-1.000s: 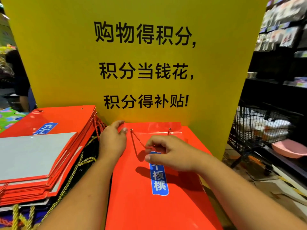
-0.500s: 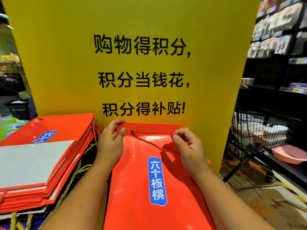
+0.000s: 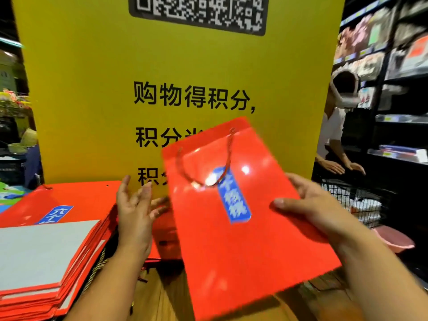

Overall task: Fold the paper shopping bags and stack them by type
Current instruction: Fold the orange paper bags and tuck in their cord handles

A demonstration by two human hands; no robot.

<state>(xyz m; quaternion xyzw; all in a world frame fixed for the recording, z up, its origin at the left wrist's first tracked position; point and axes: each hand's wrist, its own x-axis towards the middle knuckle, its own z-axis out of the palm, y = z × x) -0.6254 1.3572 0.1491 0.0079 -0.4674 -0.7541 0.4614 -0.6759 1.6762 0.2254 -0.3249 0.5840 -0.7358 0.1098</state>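
Observation:
A flat red paper bag with a blue label and a red cord handle is lifted in the air, tilted. My right hand grips its right edge, thumb on top. My left hand is open with fingers spread, just left of the bag, fingertips near its left edge. At the left lies a stack of folded red bags, with a grey sheet on top of its near part. Gold cord handles hang at the stack's side.
A tall yellow sign with black characters and a QR code stands right behind. Another red bag lies below the lifted one. A person stands at the right by dark shelves, above a wire basket and pink basin.
The red bag lay flat under both hands; now my right hand has lifted it up and tilted it. My left hand has let go and opened. The view tipped upward.

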